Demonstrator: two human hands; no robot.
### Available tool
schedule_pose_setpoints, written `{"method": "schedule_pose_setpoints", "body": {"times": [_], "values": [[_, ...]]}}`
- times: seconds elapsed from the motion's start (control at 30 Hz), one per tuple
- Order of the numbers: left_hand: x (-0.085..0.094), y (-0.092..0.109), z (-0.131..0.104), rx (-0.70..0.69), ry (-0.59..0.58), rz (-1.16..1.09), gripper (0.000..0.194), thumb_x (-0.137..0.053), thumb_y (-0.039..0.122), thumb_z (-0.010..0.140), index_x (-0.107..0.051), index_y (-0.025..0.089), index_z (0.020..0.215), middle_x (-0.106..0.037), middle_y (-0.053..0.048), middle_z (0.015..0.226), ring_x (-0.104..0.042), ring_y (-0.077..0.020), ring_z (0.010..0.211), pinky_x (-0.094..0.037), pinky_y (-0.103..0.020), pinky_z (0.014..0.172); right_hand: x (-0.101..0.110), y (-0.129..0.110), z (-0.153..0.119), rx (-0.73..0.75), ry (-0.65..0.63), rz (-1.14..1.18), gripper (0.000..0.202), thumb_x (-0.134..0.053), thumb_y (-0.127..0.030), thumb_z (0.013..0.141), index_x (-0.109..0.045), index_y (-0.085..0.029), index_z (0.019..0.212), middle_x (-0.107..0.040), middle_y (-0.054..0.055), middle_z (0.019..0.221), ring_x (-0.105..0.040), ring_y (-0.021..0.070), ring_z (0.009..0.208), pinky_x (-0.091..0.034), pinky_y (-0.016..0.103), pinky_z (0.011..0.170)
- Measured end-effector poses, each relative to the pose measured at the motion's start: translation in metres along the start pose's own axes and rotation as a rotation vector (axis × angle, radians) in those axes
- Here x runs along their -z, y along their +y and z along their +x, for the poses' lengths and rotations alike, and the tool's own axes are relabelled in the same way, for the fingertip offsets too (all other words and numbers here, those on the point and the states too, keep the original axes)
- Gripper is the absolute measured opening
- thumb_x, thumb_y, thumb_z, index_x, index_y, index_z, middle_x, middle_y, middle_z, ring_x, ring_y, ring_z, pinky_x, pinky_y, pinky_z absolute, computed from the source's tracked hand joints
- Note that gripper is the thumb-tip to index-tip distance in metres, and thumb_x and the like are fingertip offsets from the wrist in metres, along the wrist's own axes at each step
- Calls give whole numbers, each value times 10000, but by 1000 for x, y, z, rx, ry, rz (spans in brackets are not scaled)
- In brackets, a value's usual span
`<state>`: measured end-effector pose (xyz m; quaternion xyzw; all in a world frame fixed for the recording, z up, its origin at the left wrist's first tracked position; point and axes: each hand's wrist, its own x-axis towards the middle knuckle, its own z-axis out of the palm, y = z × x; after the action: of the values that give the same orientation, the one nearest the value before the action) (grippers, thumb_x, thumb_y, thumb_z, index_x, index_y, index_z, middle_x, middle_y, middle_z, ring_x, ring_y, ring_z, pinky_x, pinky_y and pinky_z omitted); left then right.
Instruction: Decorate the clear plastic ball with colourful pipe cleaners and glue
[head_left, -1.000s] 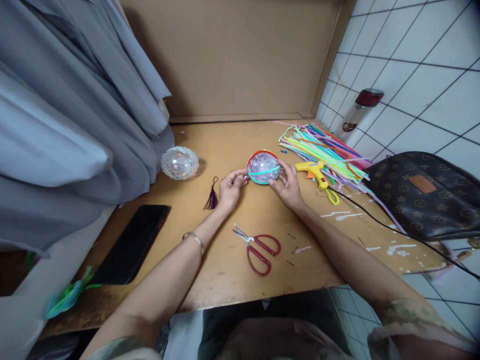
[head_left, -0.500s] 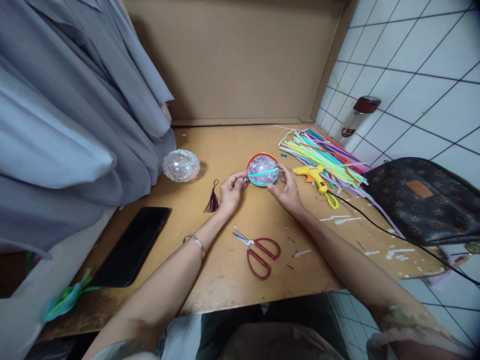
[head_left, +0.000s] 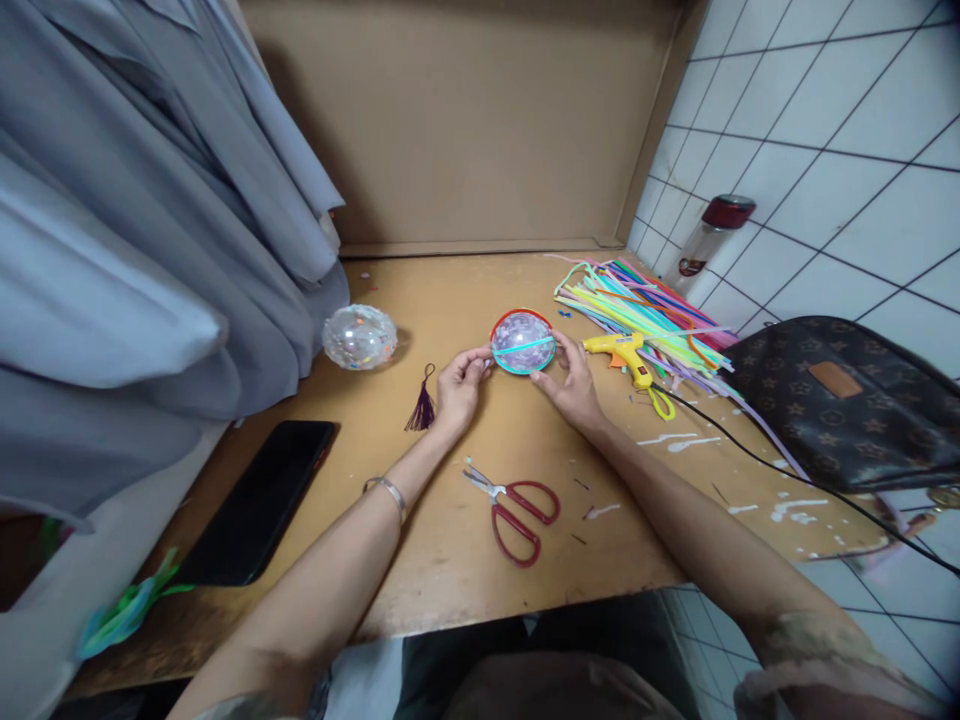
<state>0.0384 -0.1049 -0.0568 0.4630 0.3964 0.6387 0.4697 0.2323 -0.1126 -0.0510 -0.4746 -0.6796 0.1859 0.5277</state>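
A clear, purple-tinted ball stands between my hands, edged with a red-orange strip on top and a teal one below. Another teal strip crosses its middle. My left hand is closed, fingertips pinched at the ball's left edge, where a small pale purple bit shows by the thumb. On the other side my right hand grips the ball, thumb at the lower edge and fingers at the right. Just left of my left hand lies a dark purple tassel. Red-handled scissors lie partly open nearer me.
A second clear ball sits at the left, beyond a black phone. Rightward are a yellow glue gun with its cord, colourful pipe cleaners, a brown patterned bag and a red-capped bottle. A grey curtain hangs left.
The view has shifted slightly. Both hands keep their hold at the ball, with hardly any visible movement.
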Motion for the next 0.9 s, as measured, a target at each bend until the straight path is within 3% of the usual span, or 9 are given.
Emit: {"method": "schedule_pose_setpoints", "body": {"times": [0.37,0.7,0.9], "values": [[0,1,0,2,-11,-1,334,-731,442,764,-720,163,947,-738,-119,1130,-711,-187,950,-564,-333,872,0,-1,2,31,-4,-4,674,-699,-473,776,-484,-259,1379,-525,138,1376,-505,314,1296,-455,539,1075],[1,4,0,37,0,-51,371,-737,452,772,-661,163,991,-747,-98,1005,-704,-150,813,-572,-307,809,1,-3,-3,-44,27,94,525,-671,-565,789,-482,-255,1169,-522,123,1391,-512,284,1308,-431,493,1100],[2,3,0,55,-20,-60,429,-733,464,786,-657,155,1074,-740,-101,970,-697,-151,778,-576,-335,820,4,-6,-4,-74,-32,161,847,-672,-630,770,-340,-251,1451,-457,158,1418,-489,305,1324,-504,489,1045]]}}
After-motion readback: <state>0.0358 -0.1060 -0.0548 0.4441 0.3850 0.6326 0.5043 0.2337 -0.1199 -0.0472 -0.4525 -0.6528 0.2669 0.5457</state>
